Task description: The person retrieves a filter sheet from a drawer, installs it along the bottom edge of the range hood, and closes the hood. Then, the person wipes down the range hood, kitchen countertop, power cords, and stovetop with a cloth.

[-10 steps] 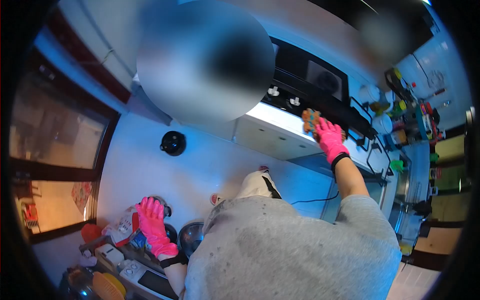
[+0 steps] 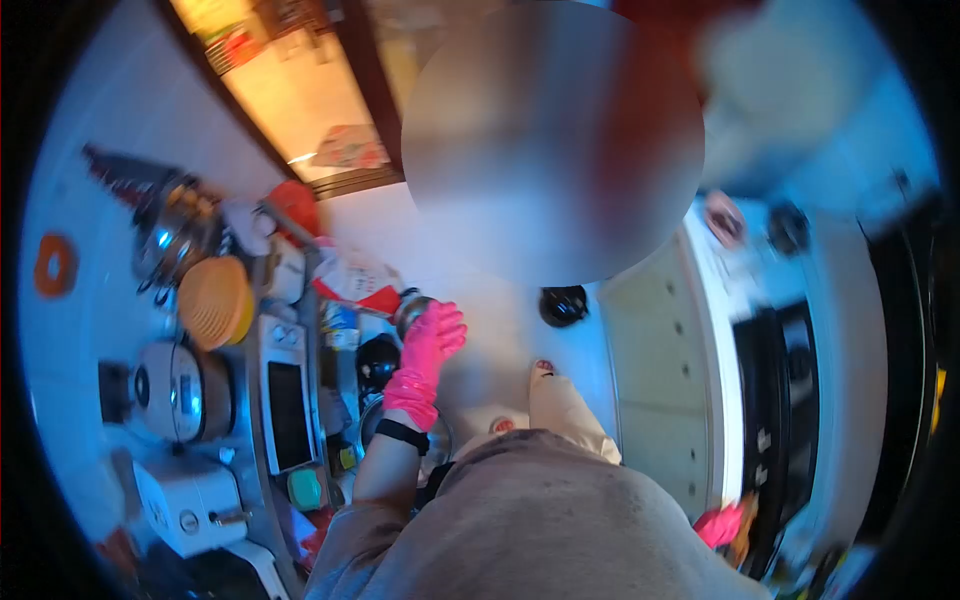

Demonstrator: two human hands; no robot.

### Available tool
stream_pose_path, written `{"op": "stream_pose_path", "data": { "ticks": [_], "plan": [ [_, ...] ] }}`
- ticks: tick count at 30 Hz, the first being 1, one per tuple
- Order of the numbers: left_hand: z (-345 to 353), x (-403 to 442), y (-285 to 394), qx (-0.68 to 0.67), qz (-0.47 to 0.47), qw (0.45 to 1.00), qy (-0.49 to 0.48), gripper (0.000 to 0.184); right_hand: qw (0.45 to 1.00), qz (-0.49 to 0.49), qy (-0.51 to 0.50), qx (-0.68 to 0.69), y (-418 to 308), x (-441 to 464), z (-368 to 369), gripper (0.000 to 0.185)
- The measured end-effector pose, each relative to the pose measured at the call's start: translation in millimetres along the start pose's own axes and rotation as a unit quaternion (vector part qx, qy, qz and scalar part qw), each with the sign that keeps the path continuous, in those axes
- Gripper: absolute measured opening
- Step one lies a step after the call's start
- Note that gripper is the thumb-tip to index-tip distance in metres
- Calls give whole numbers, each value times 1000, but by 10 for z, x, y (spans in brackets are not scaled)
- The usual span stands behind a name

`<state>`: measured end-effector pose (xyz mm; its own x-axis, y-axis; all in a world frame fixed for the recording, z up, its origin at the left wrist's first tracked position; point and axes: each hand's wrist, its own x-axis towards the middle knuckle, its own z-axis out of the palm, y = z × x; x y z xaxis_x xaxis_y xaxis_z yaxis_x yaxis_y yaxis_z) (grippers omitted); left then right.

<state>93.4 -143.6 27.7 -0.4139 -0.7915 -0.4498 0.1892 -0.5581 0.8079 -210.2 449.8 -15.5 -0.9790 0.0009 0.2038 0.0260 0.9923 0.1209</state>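
My left hand (image 2: 432,343), in a pink rubber glove, is raised over the floor beside the shelving on the left. Its fingers are stretched out and it holds nothing. At the lower right, my right hand (image 2: 718,527), also gloved in pink, shows only in part past my body. It is on an orange-brown patterned cloth (image 2: 742,535) at the counter edge, beside the black gas stove (image 2: 765,440). Most of its fingers are hidden or blurred, and the cloth lies against them.
On the left stand a microwave (image 2: 287,400), a rice cooker (image 2: 185,390), a white toaster (image 2: 190,505) and an orange basket (image 2: 212,300). Below are a metal bowl (image 2: 440,440) and a red-and-white bag (image 2: 355,280). A round black object (image 2: 563,306) sits on the floor. A blurred disc covers the upper middle.
The view has swung left toward the shelving, so the stove now stands at the right. My left hand appears nearer the middle; my right hand is now mostly out of sight, still at the cloth.
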Motion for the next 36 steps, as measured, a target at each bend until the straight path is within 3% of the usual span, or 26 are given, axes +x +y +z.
{"op": "stream_pose_path", "data": {
  "ticks": [1,5,6,9,10,11,12,13,14,15,16,19,20,21,22,23,24,26,27,30,31,32,33,34,35,36],
  "plan": [
    [-82,70,20,-18,5,999,30,53,999,3,-36,3,-189,-15,157,35],
    [-610,436,230,-80,17,985,150,51,935,-248,-242,-76,-1435,296,941,33],
    [-1017,623,242,-149,29,983,99,51,903,-324,-268,-89,-1904,536,1082,33],
    [-1065,586,1012,-163,89,954,235,59,807,-522,-253,-114,-3941,1448,1156,36],
    [-1345,632,1127,-194,126,956,179,66,780,-585,-208,-76,-4753,1609,1276,40],
    [-1357,605,1287,-208,139,944,214,66,806,-324,-477,136,-5624,1725,1055,49],
    [-1214,631,1542,-275,192,926,175,69,776,-280,-531,191,-6550,1756,774,59],
    [-1125,720,1753,-337,242,900,129,73,701,-436,-508,245,-7361,1944,982,69],
    [-1126,868,1888,-351,253,890,148,73,647,-373,-575,334,-8027,1716,62,70],
    [-1146,1036,2008,-411,288,861,78,74,600,-379,-602,365,-8639,1572,-559,69],
    [-1173,1195,2123,-463,327,823,6,75,550,-385,-628,394,-9225,1413,-966,69],
    [-1221,1711,2540,-503,360,786,8,72,390,-335,-706,486,-10357,703,-1996,65],
    [-1318,1953,2605,-489,352,798,4,70,362,-386,-725,440,-10781,601,-1917,56],
    [-1484,2223,2641,-494,345,798,-10,70,512,-564,-532,370,-11365,595,-1435,50],
    [-1679,2565,2684,-391,296,863,119,68,616,-684,-347,179,-11510,226,-1994,49],
    [-1767,2863,2747,-278,236,899,243,67,484,-489,-604,401,-11586,-45,-2201,59],
    [-1836,3010,2916,-311,276,892,178,65,380,-390,-725,421,-11685,-288,-2605,71],
    [-1840,3187,3321,-339,302,884,114,60,284,-439,-728,442,-11987,-614,-3064,81],
    [-1905,3304,3493,-334,309,884,109,58,180,-394,-800,415,-12164,-737,-3285,85],
    [-2330,3766,3831,-267,250,910,193,50,120,-382,-818,413,-12944,-1106,-3541,84],
    [-2473,3836,3944,-256,258,912,193,50,107,-384,-816,419,-13199,-1239,-3583,84],
    [-2586,3942,4035,-155,293,903,272,43,116,-392,-813,414,-13481,-1395,-3598,82],
    [-2667,4011,4082,-53,320,881,343,36,130,-398,-810,410,-13709,-1530,-3590,80],
    [-2780,4018,4111,148,360,816,427,34,123,-407,-803,417,-14112,-1755,-3366,64],
    [-2968,4076,4220,340,401,697,487,33,210,-353,-784,466,-14220,-2061,-3425,43],
    [-3074,4078,4366,353,399,696,482,34,192,-347,-808,436,-14455,-2290,-3463,32]
  ]
}}
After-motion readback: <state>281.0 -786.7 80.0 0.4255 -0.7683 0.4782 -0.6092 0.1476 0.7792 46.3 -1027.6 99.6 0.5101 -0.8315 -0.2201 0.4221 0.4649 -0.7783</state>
